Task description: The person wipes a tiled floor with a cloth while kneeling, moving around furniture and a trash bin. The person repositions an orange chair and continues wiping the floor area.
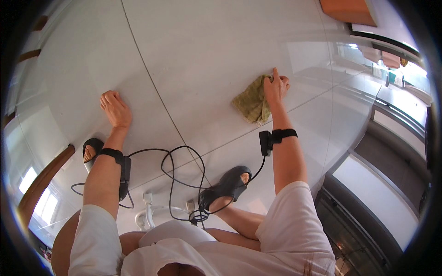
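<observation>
My right hand grips the right edge of a crumpled olive-green cloth, its index finger stretched out over the floor. The cloth lies on the pale glossy tiled floor, close to a tile joint. Over to the left, my left hand is curled with its fingers folded together, near or on the floor; nothing shows in it. The undersides of both hands are hidden.
Black cables loop between the straps on my forearms. My feet wear black slippers. White curved legs stand beneath me. A brown wooden leg is at left, grey-and-white cabinetry at right, an orange box-like object at upper right.
</observation>
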